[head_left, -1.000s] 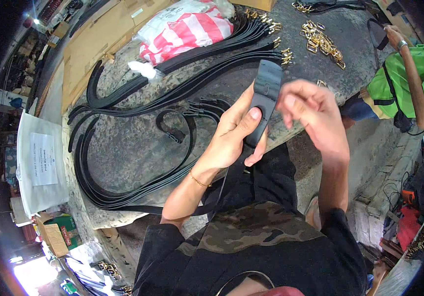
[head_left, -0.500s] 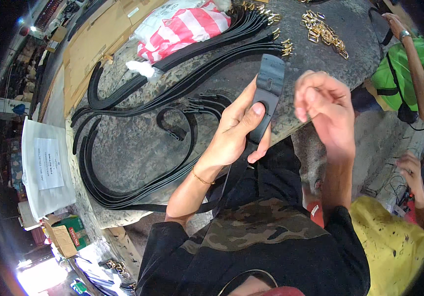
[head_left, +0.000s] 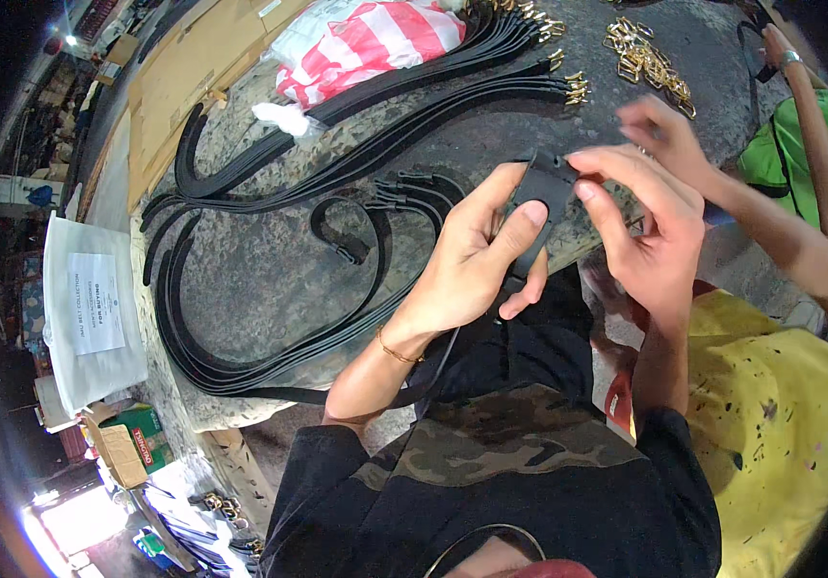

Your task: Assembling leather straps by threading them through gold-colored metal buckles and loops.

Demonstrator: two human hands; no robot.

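My left hand [head_left: 479,252] grips a black belt strap [head_left: 551,181] close to its wide end, the thumb pressed flat on its face. That end is bent over at the top, and a small hole shows in it. At its right edge, the thumb and forefinger of my right hand [head_left: 647,207] pinch the strap; any small piece between the fingertips is hidden. From my left hand the strap runs down past my wrist towards the table. Several finished-looking black belts [head_left: 241,371] lie in long loops on the table, left of my hands.
Strap bundles with gold-coloured ends [head_left: 576,90] lie at the back, beside a red-and-white striped bag [head_left: 366,58]. Gold buckles [head_left: 647,58] are heaped at the far right. A white bin [head_left: 96,366] stands left. A co-worker's arm [head_left: 770,217] reaches in from the right, near a yellow shirt [head_left: 770,433].
My right hand has come left to the strap's end, which has bent over from upright. A co-worker's arm has swung in behind my right hand.
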